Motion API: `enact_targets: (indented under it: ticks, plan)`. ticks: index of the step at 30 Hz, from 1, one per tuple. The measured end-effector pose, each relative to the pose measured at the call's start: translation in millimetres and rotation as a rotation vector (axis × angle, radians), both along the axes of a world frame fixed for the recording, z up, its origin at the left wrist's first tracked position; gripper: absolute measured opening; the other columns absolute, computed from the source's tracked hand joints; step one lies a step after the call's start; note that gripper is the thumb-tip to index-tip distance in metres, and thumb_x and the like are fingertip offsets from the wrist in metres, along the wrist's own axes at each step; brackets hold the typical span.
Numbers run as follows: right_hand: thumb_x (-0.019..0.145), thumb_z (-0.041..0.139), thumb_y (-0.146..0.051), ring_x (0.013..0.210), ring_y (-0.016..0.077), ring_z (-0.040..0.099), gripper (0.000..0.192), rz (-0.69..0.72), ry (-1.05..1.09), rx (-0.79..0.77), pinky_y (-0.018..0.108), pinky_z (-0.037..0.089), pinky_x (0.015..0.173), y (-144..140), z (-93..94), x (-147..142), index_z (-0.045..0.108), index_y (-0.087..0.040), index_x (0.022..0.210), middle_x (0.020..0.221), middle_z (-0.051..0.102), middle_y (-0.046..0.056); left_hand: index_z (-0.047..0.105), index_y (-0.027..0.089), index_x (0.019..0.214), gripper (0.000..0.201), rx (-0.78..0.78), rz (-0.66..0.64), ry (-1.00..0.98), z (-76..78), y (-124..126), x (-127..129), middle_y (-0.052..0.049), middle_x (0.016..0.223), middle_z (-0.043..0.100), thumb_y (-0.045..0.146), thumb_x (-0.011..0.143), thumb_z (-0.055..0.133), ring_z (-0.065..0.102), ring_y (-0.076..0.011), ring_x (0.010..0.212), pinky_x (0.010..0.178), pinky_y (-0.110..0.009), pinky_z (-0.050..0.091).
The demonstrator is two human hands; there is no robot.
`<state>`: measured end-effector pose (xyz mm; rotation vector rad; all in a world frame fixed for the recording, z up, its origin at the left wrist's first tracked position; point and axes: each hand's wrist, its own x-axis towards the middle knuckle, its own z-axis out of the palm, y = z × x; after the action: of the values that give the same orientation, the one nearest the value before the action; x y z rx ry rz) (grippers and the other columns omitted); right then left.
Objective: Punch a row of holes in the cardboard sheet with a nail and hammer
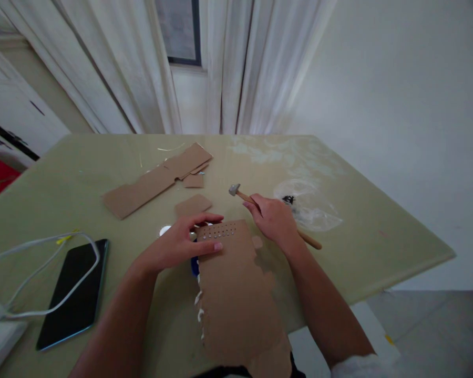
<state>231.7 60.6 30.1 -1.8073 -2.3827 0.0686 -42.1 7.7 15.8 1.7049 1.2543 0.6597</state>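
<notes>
My right hand is wrapped round the wooden handle of a small hammer. Its metal head points away to the left, above the table, and the handle's end sticks out below my wrist. My left hand grips the far left corner of a brown cardboard piece, thumb flat on top; its other fingers reach along the far edge. Rows of small holes run across that far end, some with shiny bits in them. White cord is laced along the left edge. A blue object, partly hidden, shows beneath my left hand.
Cut cardboard strips and a smaller cardboard scrap lie beyond my left hand. A clear plastic bag with small black pieces lies to the right. At left are a dark tablet and a looped white cable.
</notes>
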Motion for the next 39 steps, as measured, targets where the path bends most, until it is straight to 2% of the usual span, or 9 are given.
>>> enact_targets:
  ticks: [6,10,13,15,19,24,31,35,39]
  plan:
    - [0.117,0.042,-0.054,0.076,0.0214,0.07,0.044,0.007,-0.016,-0.016,0.033,0.026,0.064,-1.1,-0.6,-4.0,0.074,-0.024,0.11,0.094,0.082,0.006,0.083,0.027,0.128,0.057,-0.001,0.072,-0.087,-0.3,3.0,2.3,-0.01,0.133,0.081,0.06,0.082,0.087,0.076,-0.0311,0.115,0.098,-0.042,0.062]
    - [0.118,0.041,-0.053,0.075,0.0209,0.07,0.045,0.007,-0.015,-0.013,0.034,0.025,0.063,-1.1,-2.6,-3.1,0.073,-0.024,0.112,0.094,0.082,0.006,0.085,0.02,0.105,0.05,0.045,0.347,-0.111,-5.5,12.3,-6.0,-0.011,0.103,0.085,0.066,0.092,0.069,0.076,-0.0253,0.089,0.078,-0.034,0.06]
    - [0.117,0.041,-0.052,0.074,0.0202,0.069,0.044,-0.001,-0.016,-0.007,0.034,0.025,0.062,-0.7,-3.8,-1.2,0.073,-0.024,0.111,0.092,0.082,0.006,0.082,0.021,0.093,0.047,0.078,0.616,0.12,-10.2,16.3,-27.3,-0.009,0.089,0.083,0.064,0.089,0.066,0.073,-0.0255,0.076,0.069,-0.034,0.055]
    - [0.117,0.042,-0.052,0.075,0.0202,0.069,0.043,-0.002,-0.012,-0.004,0.034,0.025,0.063,-0.7,-3.6,-0.4,0.074,-0.024,0.11,0.092,0.082,0.006,0.081,0.022,0.09,0.038,0.071,0.66,0.437,-12.5,15.4,-42.7,-0.01,0.083,0.081,0.057,0.089,0.066,0.073,-0.029,0.074,0.07,-0.037,0.052]
    - [0.117,0.042,-0.052,0.075,0.0207,0.069,0.043,0.004,-0.009,-0.015,0.033,0.027,0.063,-0.9,-3.2,-0.7,0.074,-0.024,0.111,0.094,0.082,0.006,0.081,0.023,0.086,0.037,0.024,0.55,0.761,-16.7,11.5,-55.8,-0.013,0.092,0.083,0.057,0.091,0.066,0.075,-0.0341,0.085,0.073,-0.04,0.051]
    - [0.117,0.044,-0.052,0.076,0.0206,0.069,0.042,0.012,-0.008,-0.012,0.033,0.028,0.064,0.1,-5.7,-1.3,0.074,-0.024,0.111,0.095,0.082,0.007,0.082,0.024,0.094,0.029,-0.084,0.368,0.836,-24.1,13.2,-46.3,-0.012,0.102,0.084,0.048,0.092,0.065,0.077,-0.0357,0.097,0.077,-0.04,0.05]
    - [0.116,0.046,-0.052,0.077,0.0216,0.07,0.041,0.017,-0.007,-0.017,0.034,0.026,0.063,-0.8,-3.5,-1.8,0.074,-0.024,0.11,0.095,0.082,0.006,0.074,0.02,0.095,0.029,0.009,0.187,0.929,-29.3,8.3,-38.8,-0.017,0.106,0.08,0.033,0.101,0.048,0.075,-0.0347,0.1,0.085,-0.041,0.052]
    - [0.116,0.046,-0.053,0.078,0.0215,0.07,0.041,0.021,-0.006,-0.019,0.034,0.028,0.063,-1.8,-2.9,-2.5,0.074,-0.024,0.109,0.095,0.082,0.006,0.07,0.019,0.101,0.031,0.094,0.34,0.799,-24.9,10.7,-34.8,-0.019,0.102,0.08,0.035,0.102,0.043,0.075,-0.0363,0.097,0.085,-0.045,0.053]
    - [0.117,0.044,-0.053,0.08,0.0217,0.071,0.042,0.03,0.008,-0.022,0.033,0.03,0.065,-2.1,-3.4,-2.6,0.074,-0.024,0.111,0.097,0.083,0.006,0.072,0.019,0.126,0.048,0.186,0.482,0.233,-9.0,13.0,-22.8,-0.009,0.097,0.082,0.053,0.094,0.062,0.076,-0.0286,0.09,0.085,-0.04,0.056]
